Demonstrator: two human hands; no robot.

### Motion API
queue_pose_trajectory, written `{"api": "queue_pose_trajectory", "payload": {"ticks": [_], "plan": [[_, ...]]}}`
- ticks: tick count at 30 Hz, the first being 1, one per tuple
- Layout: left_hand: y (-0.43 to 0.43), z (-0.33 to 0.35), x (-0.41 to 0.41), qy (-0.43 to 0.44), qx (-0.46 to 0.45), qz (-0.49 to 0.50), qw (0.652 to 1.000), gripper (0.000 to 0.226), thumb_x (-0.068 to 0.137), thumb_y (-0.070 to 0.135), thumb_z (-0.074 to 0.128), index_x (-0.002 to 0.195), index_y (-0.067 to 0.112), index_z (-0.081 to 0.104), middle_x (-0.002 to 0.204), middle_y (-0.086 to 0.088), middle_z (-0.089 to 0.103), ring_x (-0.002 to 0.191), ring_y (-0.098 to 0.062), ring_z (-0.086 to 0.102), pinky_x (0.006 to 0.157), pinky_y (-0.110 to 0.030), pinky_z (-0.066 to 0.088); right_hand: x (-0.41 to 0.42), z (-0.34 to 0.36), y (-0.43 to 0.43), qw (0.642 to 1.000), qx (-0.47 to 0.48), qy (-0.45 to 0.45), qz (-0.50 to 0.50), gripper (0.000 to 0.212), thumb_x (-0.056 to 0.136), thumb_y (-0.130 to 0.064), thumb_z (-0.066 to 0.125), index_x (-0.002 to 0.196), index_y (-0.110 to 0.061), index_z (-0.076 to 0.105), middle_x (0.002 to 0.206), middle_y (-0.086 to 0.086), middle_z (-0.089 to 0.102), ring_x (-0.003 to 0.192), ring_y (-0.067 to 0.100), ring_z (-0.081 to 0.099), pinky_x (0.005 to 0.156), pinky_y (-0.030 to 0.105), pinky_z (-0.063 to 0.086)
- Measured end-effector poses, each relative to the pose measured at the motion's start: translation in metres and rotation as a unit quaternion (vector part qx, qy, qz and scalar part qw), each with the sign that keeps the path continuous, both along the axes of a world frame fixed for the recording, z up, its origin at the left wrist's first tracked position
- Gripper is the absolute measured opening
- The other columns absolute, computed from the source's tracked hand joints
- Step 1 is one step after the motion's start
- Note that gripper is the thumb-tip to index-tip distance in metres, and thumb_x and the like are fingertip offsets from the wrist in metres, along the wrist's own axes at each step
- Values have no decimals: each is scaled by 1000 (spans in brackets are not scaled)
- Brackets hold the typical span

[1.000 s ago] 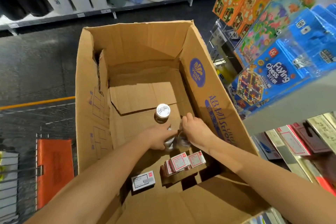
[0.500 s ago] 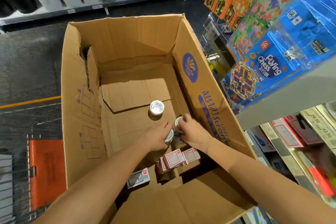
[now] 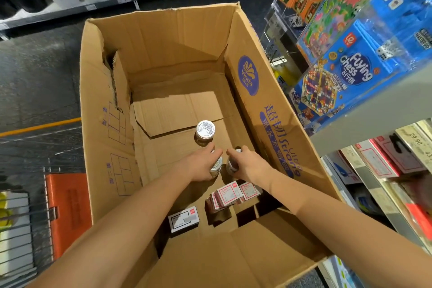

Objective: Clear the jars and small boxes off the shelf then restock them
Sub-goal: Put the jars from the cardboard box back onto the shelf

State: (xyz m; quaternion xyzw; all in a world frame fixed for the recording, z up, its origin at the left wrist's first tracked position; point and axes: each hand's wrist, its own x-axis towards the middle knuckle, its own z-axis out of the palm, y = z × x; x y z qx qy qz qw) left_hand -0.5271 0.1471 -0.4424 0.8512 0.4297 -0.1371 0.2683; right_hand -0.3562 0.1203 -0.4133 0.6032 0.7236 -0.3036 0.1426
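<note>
Big brown cardboard carton (image 3: pixel 163 37) printed "Vinda" and "Ultra Strong", left hand (image 3: pixel 198 166) gripping small silver-lidded jar (image 3: pixel 216 167), right hand (image 3: pixel 252 166) gripping second jar (image 3: pixel 231 167), both half hidden, small red-and-white boxes (image 3: pixel 230 194), labels unreadable

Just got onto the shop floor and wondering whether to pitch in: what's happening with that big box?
A person is reaching into the large cardboard box with both hands. The left hand grips the left jar and the right hand grips the right jar, side by side low in the box. A loose jar stands upright just beyond them, untouched. Several small boxes lie nearer the person on the box floor. The store shelf is at the right.
</note>
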Motion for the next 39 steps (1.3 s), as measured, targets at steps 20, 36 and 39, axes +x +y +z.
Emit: {"api": "queue_pose_trajectory", "payload": {"ticks": [20,36,39], "plan": [[41,203,7,-36,113,83,990,70,74,26,78,133,28,40,119,-5,44,101,-21,47,76,-30,41,13,189,3,977,208,42,-15,59,72,-30,74,121,-16,46,96,7,56,89,28,56,72,35,50],[-96,415,197,-253,248,-83,931,94,58,30,86,141,24,41,129,-9,55,112,-26,54,90,-34,48,183,383,-200,871,422,-42,-249,70,71,-32,71,129,-12,36,94,10,57,92,32,58,71,34,49],[-123,432,239,-325,232,-96,912,85,59,19,85,131,17,41,98,-6,57,94,-28,57,72,-30,45,211,398,-231,844,439,-63,-303,63,68,-31,72,112,-12,31,82,5,46,80,31,51,57,31,38]]}}
